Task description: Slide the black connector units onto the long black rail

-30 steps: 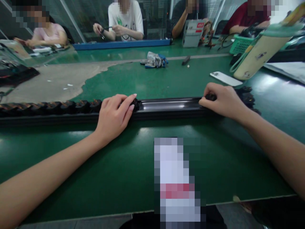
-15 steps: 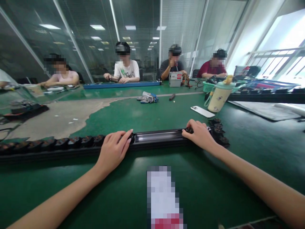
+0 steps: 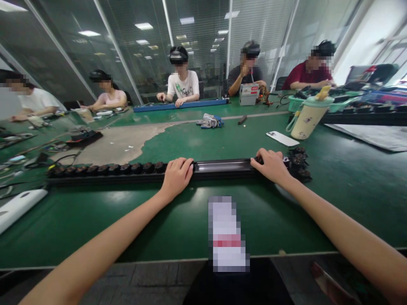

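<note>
A long black rail (image 3: 111,179) lies across the green table, its left part filled with a row of round black socket modules (image 3: 136,168). My left hand (image 3: 177,178) is closed over the end module of that row, which its fingers mostly hide. Between my hands the shiny, bare channel of the rail (image 3: 224,167) shows. At the right end my right hand (image 3: 270,166) is closed with thumb and fingers around a black socket module (image 3: 259,160), partly hidden. Just beyond it several loose socket modules (image 3: 299,163) sit in a cluster.
A white phone (image 3: 282,138) and a cream tumbler (image 3: 309,118) stand beyond my right hand. Gloves (image 3: 210,121) lie mid-table. A blurred-out phone-like slab (image 3: 226,228) is at the near edge (image 3: 171,260). Several people sit opposite, one at a blue bar (image 3: 181,105).
The view has shifted, so more of the rail's left end and the near table edge show. My left fingers look more curled. Both hands stay on the rail.
</note>
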Available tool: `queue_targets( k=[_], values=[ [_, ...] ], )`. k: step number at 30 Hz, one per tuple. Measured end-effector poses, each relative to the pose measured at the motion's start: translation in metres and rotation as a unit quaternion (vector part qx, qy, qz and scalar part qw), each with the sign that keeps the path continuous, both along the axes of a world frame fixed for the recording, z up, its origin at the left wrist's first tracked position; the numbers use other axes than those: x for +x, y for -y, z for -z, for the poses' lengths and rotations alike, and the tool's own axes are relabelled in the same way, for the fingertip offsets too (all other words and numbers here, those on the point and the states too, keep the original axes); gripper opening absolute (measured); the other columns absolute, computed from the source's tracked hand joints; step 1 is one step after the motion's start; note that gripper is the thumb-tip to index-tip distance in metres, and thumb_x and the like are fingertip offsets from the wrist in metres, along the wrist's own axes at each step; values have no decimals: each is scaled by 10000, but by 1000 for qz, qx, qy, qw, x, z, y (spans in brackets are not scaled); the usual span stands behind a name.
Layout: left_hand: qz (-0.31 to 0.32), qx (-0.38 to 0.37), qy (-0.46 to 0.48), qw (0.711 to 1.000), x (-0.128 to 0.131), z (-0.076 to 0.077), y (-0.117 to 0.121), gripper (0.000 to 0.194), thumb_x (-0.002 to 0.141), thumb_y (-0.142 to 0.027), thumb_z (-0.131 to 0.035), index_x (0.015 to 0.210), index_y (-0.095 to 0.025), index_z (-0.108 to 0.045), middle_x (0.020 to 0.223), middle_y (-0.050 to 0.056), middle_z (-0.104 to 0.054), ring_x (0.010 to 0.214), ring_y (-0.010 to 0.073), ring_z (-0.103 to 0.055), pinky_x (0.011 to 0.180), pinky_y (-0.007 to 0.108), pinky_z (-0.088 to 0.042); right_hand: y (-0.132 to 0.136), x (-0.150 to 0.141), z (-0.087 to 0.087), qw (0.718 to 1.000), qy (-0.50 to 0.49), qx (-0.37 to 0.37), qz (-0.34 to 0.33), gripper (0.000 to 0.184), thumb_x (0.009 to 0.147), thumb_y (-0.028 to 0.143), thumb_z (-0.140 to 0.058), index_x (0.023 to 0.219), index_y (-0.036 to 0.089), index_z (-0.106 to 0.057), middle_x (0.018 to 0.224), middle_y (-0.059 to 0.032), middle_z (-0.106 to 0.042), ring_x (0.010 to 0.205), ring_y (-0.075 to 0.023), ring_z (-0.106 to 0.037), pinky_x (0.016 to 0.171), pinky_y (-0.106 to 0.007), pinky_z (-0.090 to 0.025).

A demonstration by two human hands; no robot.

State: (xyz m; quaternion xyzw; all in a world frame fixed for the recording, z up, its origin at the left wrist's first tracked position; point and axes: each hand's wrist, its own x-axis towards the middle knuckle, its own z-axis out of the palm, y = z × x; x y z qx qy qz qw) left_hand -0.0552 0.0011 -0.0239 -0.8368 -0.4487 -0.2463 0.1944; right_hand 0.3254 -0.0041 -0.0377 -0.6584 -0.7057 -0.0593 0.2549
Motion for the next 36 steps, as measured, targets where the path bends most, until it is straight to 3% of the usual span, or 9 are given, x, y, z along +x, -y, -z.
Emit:
queue_targets(
  k=[4, 9, 18, 30, 36],
  values=[
    [-44, -31, -1, 999, 15, -14, 3, 348, 1111, -354, -418, 1131, -191, -725, 1086, 122, -739, 1039, 282, -671, 961, 427, -456, -2, 4, 1, 1000, 5, 9, -10, 281, 957, 515, -461, 869, 248, -475, 889, -121, -689, 906, -322, -604, 924, -481, -365],
    [-104, -58, 26, 993, 28, -23, 5, 254, 1076, -342, -504, 1042, -201, -713, 1013, 102, -714, 999, 275, -677, 849, 380, -460, -2, 7, -1, 999, 6, 11, -33, 300, 963, 531, -461, 887, 242, -498, 902, -121, -705, 915, -321, -620, 934, -483, -360],
    [-82, -8, -58, 995, 19, -18, -3, 349, 1117, -370, -407, 1059, -180, -695, 989, 121, -691, 939, 275, -653, 825, 379, -430, -3, 9, -2, 1000, 4, -3, -28, 340, 957, 570, -490, 952, 232, -535, 951, -145, -725, 968, -349, -650, 938, -479, -376],
    [-24, -7, -18, 1000, 15, -5, -12, 414, 1142, -419, -351, 1140, -178, -687, 1013, 118, -664, 948, 264, -624, 849, 372, -471, -4, 13, 4, 997, -35, 39, -58, 282, 926, 518, -515, 875, 241, -510, 847, -93, -644, 901, -290, -603, 915, -443, -385],
    [-32, -3, -15, 999, 17, -2, -13, 426, 1149, -440, -354, 1152, -180, -692, 1026, 115, -667, 956, 264, -630, 839, 368, -467, -7, 17, 5, 996, -36, 54, -64, 266, 901, 501, -554, 854, 242, -516, 835, -88, -636, 883, -292, -589, 872, -426, -375]
  ],
)
